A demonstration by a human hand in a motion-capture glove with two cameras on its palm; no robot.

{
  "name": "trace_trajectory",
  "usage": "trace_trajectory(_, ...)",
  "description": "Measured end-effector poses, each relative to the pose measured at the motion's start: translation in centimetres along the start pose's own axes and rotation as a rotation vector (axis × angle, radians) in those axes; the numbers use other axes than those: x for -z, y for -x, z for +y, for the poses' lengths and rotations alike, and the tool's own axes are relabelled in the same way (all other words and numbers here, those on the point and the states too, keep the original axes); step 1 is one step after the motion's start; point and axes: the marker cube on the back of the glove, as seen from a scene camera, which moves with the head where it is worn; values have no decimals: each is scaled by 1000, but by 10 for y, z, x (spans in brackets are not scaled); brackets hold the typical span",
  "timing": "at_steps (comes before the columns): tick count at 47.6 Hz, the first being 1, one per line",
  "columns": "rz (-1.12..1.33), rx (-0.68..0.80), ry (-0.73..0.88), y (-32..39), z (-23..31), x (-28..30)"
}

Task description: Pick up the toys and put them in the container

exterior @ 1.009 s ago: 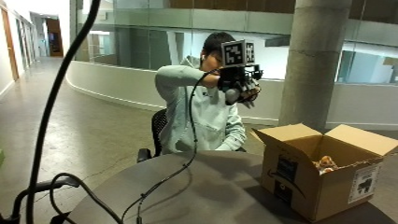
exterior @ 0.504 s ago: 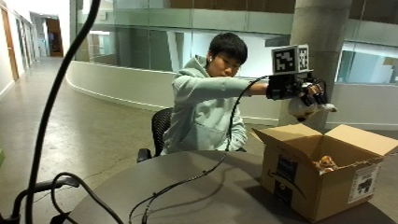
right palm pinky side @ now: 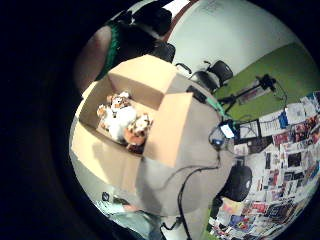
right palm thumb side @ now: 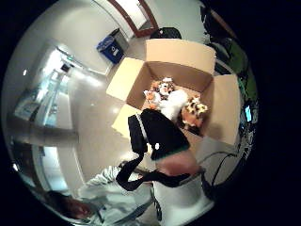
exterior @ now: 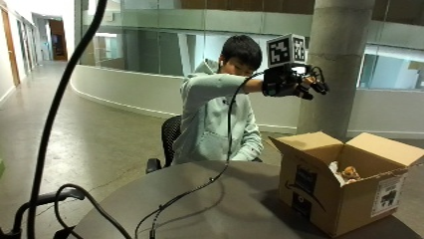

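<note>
Hovering right hand (exterior: 289,81) above box (exterior: 331,196) | fingers' state unclear | toys (right palm pinky side: 122,121) mostly hidden inside

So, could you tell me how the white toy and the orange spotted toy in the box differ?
The white toy is plain and pale; the orange toy carries dark spots. The white toy lies near the middle of the cardboard box; the orange toy lies closer to a side wall. Both are soft toys lying inside the open box.
</note>
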Motion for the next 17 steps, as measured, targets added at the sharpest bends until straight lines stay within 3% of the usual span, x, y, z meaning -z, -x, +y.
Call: trace_trajectory(17, 67, -35, -17, -38, 68, 38)
